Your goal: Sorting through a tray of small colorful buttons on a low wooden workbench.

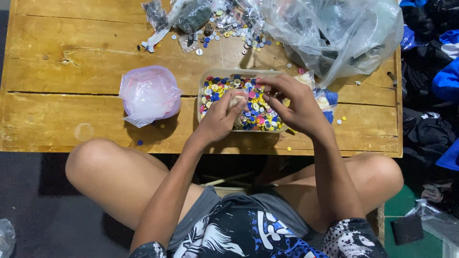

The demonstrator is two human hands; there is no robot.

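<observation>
A clear plastic tub (208, 75) full of mixed coloured buttons (258, 117) sits on a low wooden table (71, 114). My left hand (221, 117) hovers over the tub, closed on a small pale bag. My right hand (294, 102) is over the tub's right half, its fingertips pinched together near the bag's top; whether a button is between them I cannot tell.
A tied pink-tinted plastic bag (149, 94) lies left of the tub. A big clear plastic bag (334, 31) stands at the back right. Loose buttons and small packets (210, 24) litter the far edge. Clothes (430, 86) pile up right of the table. My bare knees flank the table's front edge.
</observation>
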